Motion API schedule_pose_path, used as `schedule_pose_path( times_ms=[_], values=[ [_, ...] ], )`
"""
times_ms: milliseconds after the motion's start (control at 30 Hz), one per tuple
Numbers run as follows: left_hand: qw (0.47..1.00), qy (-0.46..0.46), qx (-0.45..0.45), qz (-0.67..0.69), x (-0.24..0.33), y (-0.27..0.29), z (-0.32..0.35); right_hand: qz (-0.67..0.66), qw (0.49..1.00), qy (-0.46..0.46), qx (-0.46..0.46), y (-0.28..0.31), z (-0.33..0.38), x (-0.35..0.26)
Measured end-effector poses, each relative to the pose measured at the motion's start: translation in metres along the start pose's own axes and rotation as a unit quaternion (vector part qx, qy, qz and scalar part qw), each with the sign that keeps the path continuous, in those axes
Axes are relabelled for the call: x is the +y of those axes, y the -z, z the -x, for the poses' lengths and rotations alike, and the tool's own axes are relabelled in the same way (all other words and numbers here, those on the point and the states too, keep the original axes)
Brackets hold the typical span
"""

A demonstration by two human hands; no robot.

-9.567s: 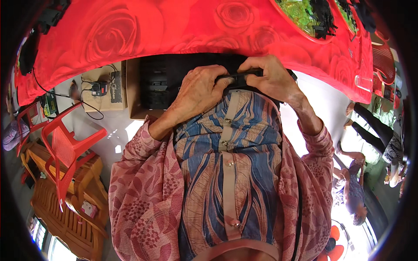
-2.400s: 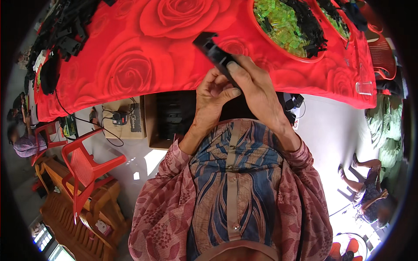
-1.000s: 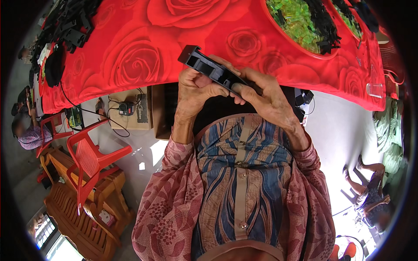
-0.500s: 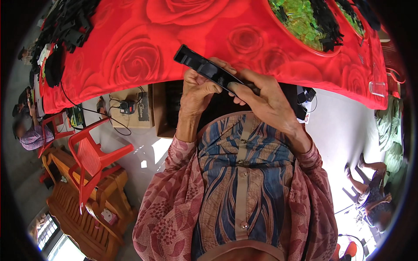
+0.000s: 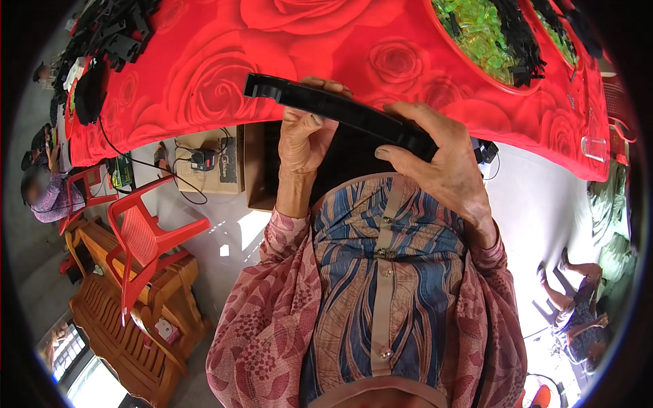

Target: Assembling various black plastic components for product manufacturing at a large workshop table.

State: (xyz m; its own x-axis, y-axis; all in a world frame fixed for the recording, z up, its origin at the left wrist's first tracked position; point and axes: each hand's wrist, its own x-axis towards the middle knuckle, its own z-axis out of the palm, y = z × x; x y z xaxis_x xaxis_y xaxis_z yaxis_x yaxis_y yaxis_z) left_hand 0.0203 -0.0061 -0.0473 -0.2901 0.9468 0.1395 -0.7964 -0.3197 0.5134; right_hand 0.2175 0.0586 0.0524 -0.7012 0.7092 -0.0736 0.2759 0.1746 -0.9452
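Observation:
A long, slightly curved black plastic strip (image 5: 340, 109) is held in both hands just over the near edge of the red table. My left hand (image 5: 303, 136) supports its left half, with the fingers behind it and the thumb in front. Around the right end is my right hand (image 5: 445, 163); its index finger lies along the upper side and its thumb is spread below. The strip's far right end is hidden in that palm. Below the hands, an open cardboard box (image 5: 255, 163) with a dark inside stands under the table edge.
A rose-patterned red cloth (image 5: 204, 88) covers the table. Yellow-green clear pieces (image 5: 473, 34) and black parts fill a round container at the far right. Black parts (image 5: 115, 34) are heaped at the far left. A red chair (image 5: 146, 231) and wooden bench (image 5: 122, 333) stand left; other people sit nearby.
The black strip has shifted left and turned flatter. My right thumb has come off its face and spread away, and the left thumb has lifted upright.

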Motion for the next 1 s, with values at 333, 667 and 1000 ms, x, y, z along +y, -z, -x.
schedule_pose_path(
  times_ms=[333,667,1000],
  values=[
    [0.997,0.009,-0.039,0.068,-0.003,0.005,0.002,0.113,0.976,0.166,0.083,-0.007,0.004,-0.004],
    [0.995,-0.007,-0.068,-0.071,0.009,0.005,0.003,0.060,0.996,-0.021,-0.058,-0.006,-0.002,-0.003],
    [0.979,0.074,-0.070,-0.176,0.008,-0.011,0.006,-0.131,0.988,-0.035,-0.079,-0.023,-0.007,0.030]
  ],
)
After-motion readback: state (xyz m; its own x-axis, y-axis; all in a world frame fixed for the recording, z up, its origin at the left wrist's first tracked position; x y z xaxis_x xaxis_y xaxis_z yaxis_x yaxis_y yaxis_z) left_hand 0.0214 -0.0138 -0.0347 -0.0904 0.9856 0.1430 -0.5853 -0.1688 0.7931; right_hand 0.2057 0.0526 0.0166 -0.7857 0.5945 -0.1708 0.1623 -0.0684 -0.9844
